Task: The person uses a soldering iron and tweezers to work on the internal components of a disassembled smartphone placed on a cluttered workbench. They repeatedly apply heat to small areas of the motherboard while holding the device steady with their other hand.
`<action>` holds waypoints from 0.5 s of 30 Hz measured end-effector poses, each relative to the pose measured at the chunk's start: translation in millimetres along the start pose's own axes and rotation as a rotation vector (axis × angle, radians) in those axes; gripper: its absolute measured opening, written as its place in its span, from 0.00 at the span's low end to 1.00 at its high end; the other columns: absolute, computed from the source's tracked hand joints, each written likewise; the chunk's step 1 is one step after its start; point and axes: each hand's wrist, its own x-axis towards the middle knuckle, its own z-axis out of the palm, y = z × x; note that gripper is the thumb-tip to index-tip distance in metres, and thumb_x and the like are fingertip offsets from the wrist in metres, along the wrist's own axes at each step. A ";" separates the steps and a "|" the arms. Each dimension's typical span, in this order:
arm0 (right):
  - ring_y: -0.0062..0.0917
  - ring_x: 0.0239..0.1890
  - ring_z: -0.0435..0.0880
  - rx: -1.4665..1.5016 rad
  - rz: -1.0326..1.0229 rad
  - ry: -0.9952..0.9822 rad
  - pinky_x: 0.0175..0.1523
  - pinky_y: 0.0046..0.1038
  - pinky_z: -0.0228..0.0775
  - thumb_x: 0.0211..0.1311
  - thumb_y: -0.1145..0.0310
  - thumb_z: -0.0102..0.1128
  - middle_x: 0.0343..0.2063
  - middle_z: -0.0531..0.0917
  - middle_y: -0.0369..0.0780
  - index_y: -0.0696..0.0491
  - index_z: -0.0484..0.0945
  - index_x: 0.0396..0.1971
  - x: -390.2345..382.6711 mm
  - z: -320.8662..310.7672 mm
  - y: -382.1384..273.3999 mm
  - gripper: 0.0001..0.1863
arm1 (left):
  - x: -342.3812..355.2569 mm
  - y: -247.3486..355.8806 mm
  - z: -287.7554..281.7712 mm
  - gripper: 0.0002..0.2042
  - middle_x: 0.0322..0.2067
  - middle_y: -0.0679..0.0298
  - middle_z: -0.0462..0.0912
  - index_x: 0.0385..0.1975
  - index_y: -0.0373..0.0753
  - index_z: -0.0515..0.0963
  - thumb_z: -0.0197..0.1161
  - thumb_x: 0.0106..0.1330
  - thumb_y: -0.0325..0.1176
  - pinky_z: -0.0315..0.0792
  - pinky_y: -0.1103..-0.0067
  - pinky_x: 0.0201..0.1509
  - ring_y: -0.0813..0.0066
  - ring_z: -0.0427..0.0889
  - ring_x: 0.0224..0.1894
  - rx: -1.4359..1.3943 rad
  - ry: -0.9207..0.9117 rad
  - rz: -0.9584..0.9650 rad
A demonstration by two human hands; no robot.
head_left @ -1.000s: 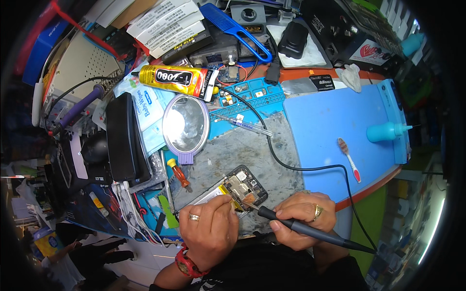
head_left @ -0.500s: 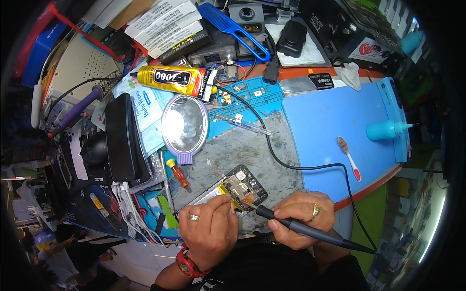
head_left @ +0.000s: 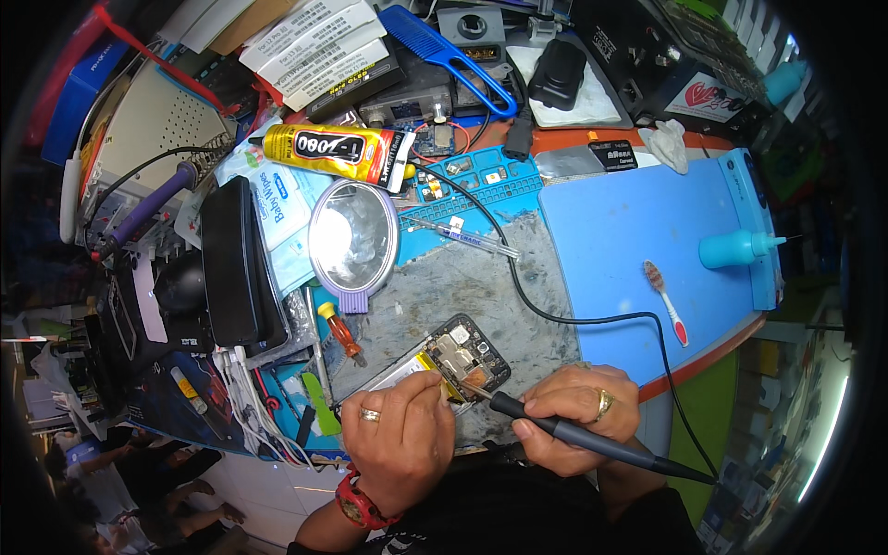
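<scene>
An opened phone [head_left: 474,350] lies slanted on the grey mat, its circuit board bare. Beside the board is a silver battery [head_left: 393,375] with yellow tape [head_left: 426,362] at its end. My left hand [head_left: 400,439] has its fingers pinched together at that taped end; whatever is between the fingertips is hidden. In my right hand [head_left: 583,416] is a dark soldering iron [head_left: 592,437], gripped like a pen. The iron's metal tip reaches the board's lower edge, near a copper-coloured patch; contact is too small to judge.
The iron's black cable [head_left: 592,321] loops over the mat and blue pad [head_left: 610,240]. A toothbrush [head_left: 662,298] and a turquoise bottle [head_left: 735,248] are on the right. Left stand a magnifier [head_left: 352,236], a small screwdriver [head_left: 342,335] and white cables [head_left: 252,398]. A glue tube [head_left: 333,153] lies behind.
Both hands, the soldering iron and the phone stay practically in place. At the far lower left, people in the background have shifted.
</scene>
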 end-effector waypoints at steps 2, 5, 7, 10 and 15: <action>0.32 0.23 0.92 0.004 -0.002 0.001 0.28 0.29 0.87 0.45 0.80 0.78 0.20 0.86 0.42 0.57 0.82 0.32 0.1 0.2 0.2 0.14 | 0.2 0.2 -0.3 0.09 0.43 0.65 0.88 0.37 0.36 0.82 0.74 0.58 0.23 0.70 0.68 0.46 0.68 0.82 0.33 0.001 0.000 0.000; 0.31 0.23 0.92 -0.001 0.002 -0.001 0.28 0.29 0.87 0.45 0.80 0.78 0.20 0.86 0.42 0.57 0.83 0.32 -0.1 0.1 0.2 0.14 | 1.1 0.1 -0.8 0.09 0.43 0.65 0.88 0.37 0.36 0.83 0.74 0.58 0.23 0.70 0.69 0.45 0.68 0.82 0.34 -0.002 -0.001 0.002; 0.31 0.23 0.92 -0.006 0.007 -0.003 0.28 0.29 0.87 0.45 0.80 0.78 0.20 0.86 0.42 0.56 0.83 0.32 -0.4 -0.1 0.0 0.14 | 1.0 -0.6 -0.6 0.09 0.43 0.65 0.88 0.37 0.36 0.83 0.74 0.57 0.23 0.70 0.69 0.45 0.68 0.82 0.34 -0.010 -0.001 0.005; 0.31 0.23 0.92 -0.010 0.012 -0.006 0.28 0.29 0.87 0.45 0.79 0.78 0.20 0.86 0.42 0.56 0.83 0.32 0.1 -0.2 -0.8 0.14 | 1.4 -0.9 -1.3 0.10 0.43 0.65 0.88 0.38 0.36 0.83 0.74 0.57 0.23 0.70 0.69 0.45 0.68 0.82 0.34 -0.011 -0.005 0.006; 0.31 0.23 0.92 -0.012 0.015 -0.006 0.28 0.29 0.87 0.45 0.79 0.79 0.20 0.86 0.42 0.56 0.83 0.32 -0.1 0.1 -0.3 0.14 | 0.8 -1.6 -0.7 0.10 0.42 0.64 0.88 0.38 0.36 0.83 0.74 0.57 0.23 0.70 0.68 0.45 0.68 0.82 0.34 -0.029 -0.008 -0.001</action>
